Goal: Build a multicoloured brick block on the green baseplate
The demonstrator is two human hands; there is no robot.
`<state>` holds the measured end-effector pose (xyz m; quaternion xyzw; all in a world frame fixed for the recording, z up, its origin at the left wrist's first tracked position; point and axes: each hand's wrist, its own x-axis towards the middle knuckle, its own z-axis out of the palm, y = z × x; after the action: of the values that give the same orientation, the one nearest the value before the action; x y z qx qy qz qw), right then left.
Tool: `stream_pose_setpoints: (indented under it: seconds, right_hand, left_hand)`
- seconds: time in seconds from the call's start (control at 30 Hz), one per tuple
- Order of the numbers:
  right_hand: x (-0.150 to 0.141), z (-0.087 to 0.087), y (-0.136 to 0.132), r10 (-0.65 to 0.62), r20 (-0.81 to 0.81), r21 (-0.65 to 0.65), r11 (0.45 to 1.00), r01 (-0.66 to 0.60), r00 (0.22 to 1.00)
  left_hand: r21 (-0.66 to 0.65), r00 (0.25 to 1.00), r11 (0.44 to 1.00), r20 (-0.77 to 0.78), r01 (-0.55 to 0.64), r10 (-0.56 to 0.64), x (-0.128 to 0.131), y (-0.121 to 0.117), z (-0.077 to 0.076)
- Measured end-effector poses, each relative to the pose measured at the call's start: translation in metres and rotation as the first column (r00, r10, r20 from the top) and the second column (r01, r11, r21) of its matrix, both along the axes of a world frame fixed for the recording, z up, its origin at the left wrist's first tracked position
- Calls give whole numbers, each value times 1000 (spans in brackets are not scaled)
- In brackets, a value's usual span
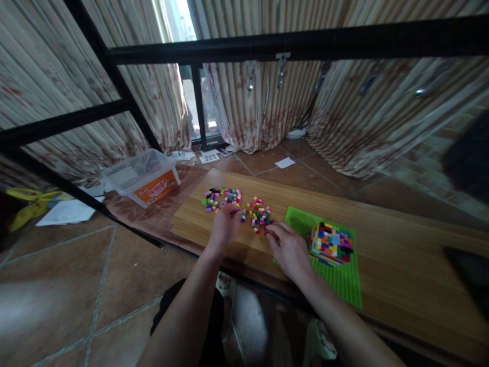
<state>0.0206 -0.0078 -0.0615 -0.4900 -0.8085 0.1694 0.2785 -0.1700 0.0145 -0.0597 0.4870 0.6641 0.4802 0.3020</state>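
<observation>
Two loose piles of small coloured building bricks lie on the wooden board, a left pile (223,196) and a right pile (259,211). My left hand (228,221) is at the near edge between them, its fingers drawn together; what they hold, if anything, is too small to make out. At the near side of the right pile, my right hand (286,244) has thumb and fingertips close together by a few bricks, and a tiny piece there cannot be told. Beside that hand, a multicoloured block of stacked bricks (331,243) stands on a green baseplate (342,285).
A clear plastic box (143,176) with an orange label stands at the left end. The wooden board (401,239) runs to the right, with a dark flat object (468,270) near its right end. Black metal bars (244,51) cross in front of striped curtains.
</observation>
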Motion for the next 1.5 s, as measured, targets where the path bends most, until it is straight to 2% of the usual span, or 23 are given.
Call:
stream_pose_setpoints:
  seconds: [0.1, 0.2, 0.27, 0.37, 0.47, 0.6, 0.77, 0.9, 1.0, 1.07, 1.13, 1.2, 1.27, 1.33, 1.4, 1.5]
  right_hand:
    - [2, 3, -3, -17, -168, -30, 999, 12, 986]
    - [3, 5, -3, -57, -364, -117, 993, 15, 930]
    - [2, 6, -1, -94, -511, -187, 982, -4, 855]
    - [2, 10, 4, -96, -684, -258, 959, -116, 723]
    - [5, 14, 6, -90, -735, -251, 957, -146, 672]
    - [13, 19, 5, -67, -689, -172, 983, -72, 722]
    - [18, 28, -1, 19, -540, -24, 999, -38, 841]
    - [19, 33, -4, 33, -496, -15, 999, -46, 868]
    - [21, 34, -5, 39, -467, -23, 998, -56, 883]
    - [22, 35, -6, 28, -513, -61, 996, -70, 858]
    - [25, 38, -6, -9, -620, -137, 986, -96, 784]
    - [32, 44, -7, -72, -739, -218, 966, -136, 669]
    - [44, 54, -8, -151, -843, -274, 946, -172, 517]
    - [63, 67, -8, -234, -920, -302, 935, -187, 315]
    - [85, 78, -7, -315, -932, -347, 917, -194, 179]
    - [120, 85, -6, -388, -920, -392, 903, -175, 59]
  left_hand:
    - [4, 955, 997, 285, 81, -79, 7, -4, 7]
    - [25, 841, 967, 487, 254, -234, 16, -11, 16]
    - [41, 751, 929, 576, 369, -324, 21, -16, 22]
    - [64, 645, 881, 656, 468, -391, 29, -20, 27]
    - [77, 585, 862, 704, 502, -403, 35, -21, 31]
    - [57, 569, 863, 730, 502, -379, 42, -21, 34]
    - [44, 622, 873, 685, 485, -380, 49, -20, 33]
    - [31, 649, 870, 653, 493, -391, 52, -18, 30]
    - [27, 624, 858, 675, 512, -394, 53, -18, 30]
    - [28, 596, 856, 706, 517, -383, 54, -18, 32]
    - [25, 564, 847, 736, 530, -375, 55, -18, 34]
    - [19, 541, 837, 755, 546, -370, 57, -18, 37]
    - [15, 536, 830, 757, 557, -374, 61, -19, 39]
    - [22, 548, 828, 740, 560, -390, 65, -21, 40]
    - [39, 570, 828, 707, 560, -419, 71, -22, 41]
    - [60, 612, 819, 634, 571, -473, 84, -24, 41]
